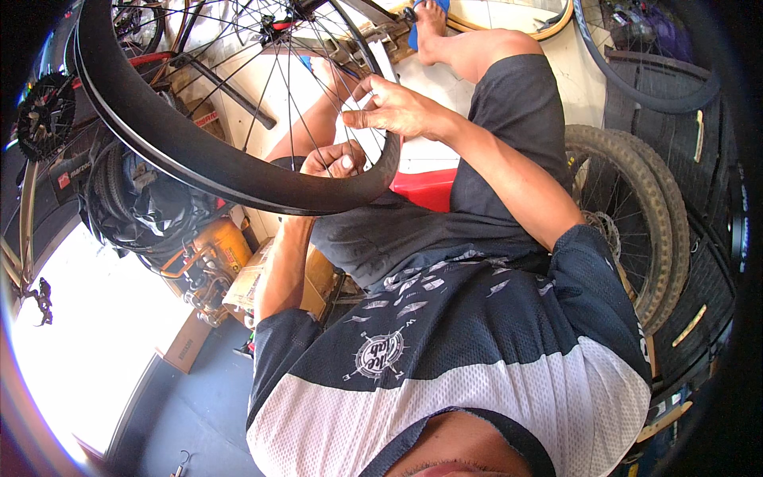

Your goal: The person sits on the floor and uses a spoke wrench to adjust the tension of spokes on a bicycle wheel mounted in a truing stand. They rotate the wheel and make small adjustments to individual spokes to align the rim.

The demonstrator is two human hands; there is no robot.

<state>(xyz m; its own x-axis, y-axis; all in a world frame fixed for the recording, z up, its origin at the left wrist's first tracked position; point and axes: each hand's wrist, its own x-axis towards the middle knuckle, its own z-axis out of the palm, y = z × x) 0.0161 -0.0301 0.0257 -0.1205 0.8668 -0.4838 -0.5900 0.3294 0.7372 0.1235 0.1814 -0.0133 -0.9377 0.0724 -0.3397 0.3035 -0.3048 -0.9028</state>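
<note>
One deep-section bicycle wheel (238, 171), black rim, upper left of view, tilted across the person's lap. One hub (278, 26) with red on it near the top edge; black spokes (291, 115), several, run crossed; can't count them cleanly.

Two hands, both at the near right part of the wheel. Left hand (335, 160): just inside the rim among spokes, forearm passing behind the rim, fingers curled; can't tell if it's gripping a spoke. Right hand (397, 110): higher and to the right, reaching over the rim side toward the spokes, thumb and fingers parted, loosely bent.

Below the hands, between the legs: one red plastic item (427, 189), mostly covered. Two blue sandals on the feet, one (414, 36) clear, the other mostly behind the wheel.

Right side: two knobby tyres (664, 238), overlapping, the front one on a spoked wheel with one disc rotor (608, 230). Top: one tan-edged tyre (555, 30).

Left: one chainring (46, 115), one orange container (228, 242), one cardboard box (253, 288).
</note>
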